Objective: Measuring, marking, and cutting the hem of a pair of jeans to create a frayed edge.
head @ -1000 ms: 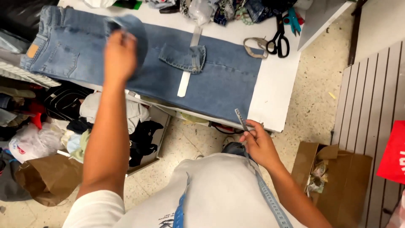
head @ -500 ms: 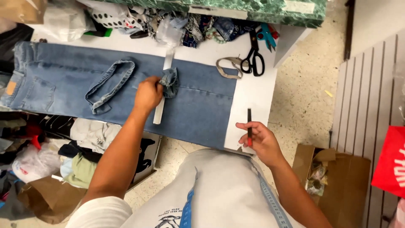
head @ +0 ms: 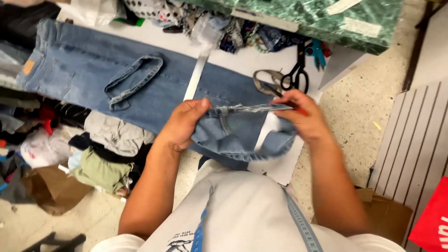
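Both hands (head: pixel 186 123) gripping denim piece (head: pixel 238 133) (frayed edge), above jeans (head: pixel 93 74)

Both bare forearms reaching forward from the torso, elbows bent and spread, wrists converging at chest height. Left hand (head: pixel 183 123) turned palm inward, knuckles up, fingers curled closed and thumb tucked toward the fingertips in a tight pinch. Right hand (head: pixel 301 116) facing it, back of the hand upward, fingers bent and drawn together toward the thumb in a matching pinch, wrist slightly cocked inward. Fingertips of the two hands pointing at each other, apart, with a gap between. Left forearm slanted steeply, right forearm angled in from the other side.
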